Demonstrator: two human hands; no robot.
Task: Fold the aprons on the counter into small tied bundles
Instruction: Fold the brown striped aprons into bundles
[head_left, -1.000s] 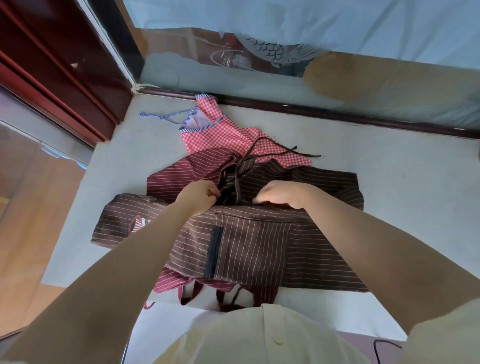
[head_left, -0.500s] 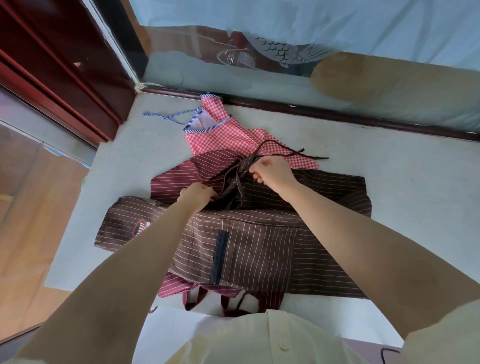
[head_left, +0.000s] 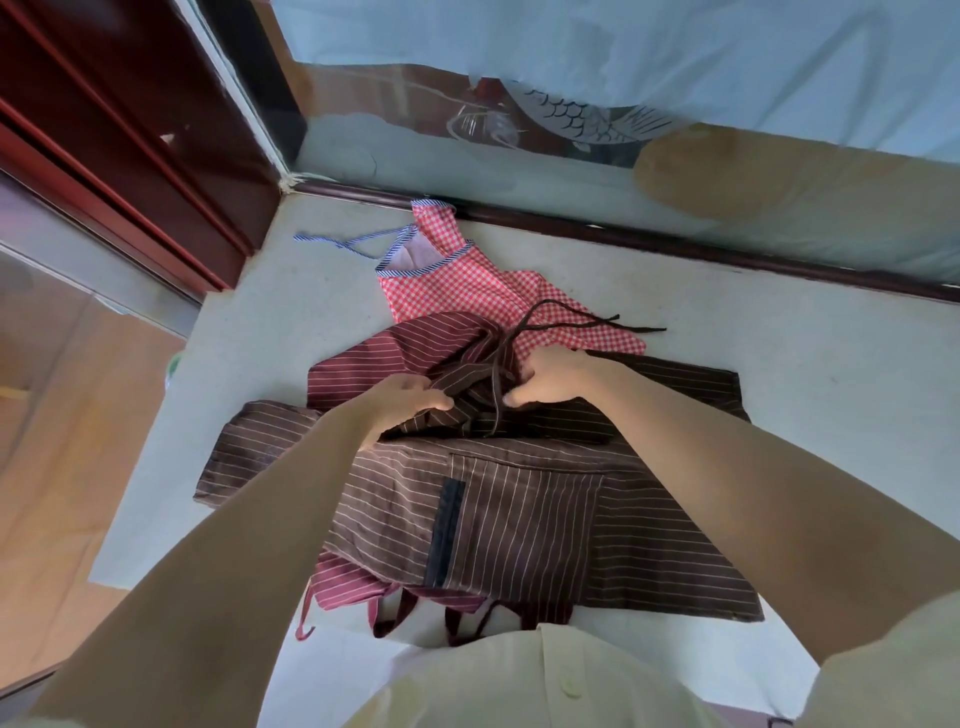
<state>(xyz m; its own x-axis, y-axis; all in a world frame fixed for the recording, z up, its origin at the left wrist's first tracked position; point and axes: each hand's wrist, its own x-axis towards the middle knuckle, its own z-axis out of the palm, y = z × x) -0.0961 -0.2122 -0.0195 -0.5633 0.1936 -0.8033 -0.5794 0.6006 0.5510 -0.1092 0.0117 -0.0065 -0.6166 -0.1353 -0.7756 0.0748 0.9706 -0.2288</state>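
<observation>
Our right hand (head_left: 550, 376) has come back beside our left hand (head_left: 410, 402); both clutch the bunched bib of the brown apron (head_left: 519, 509), folding barely begun

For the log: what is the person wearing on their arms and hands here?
Nothing on the left hand or right hand: no gloves, rings or watch visible. Both forearms are uncovered. A short pale cream sleeve shows at the right upper arm, part of a cream shirt with a small round button.
</observation>
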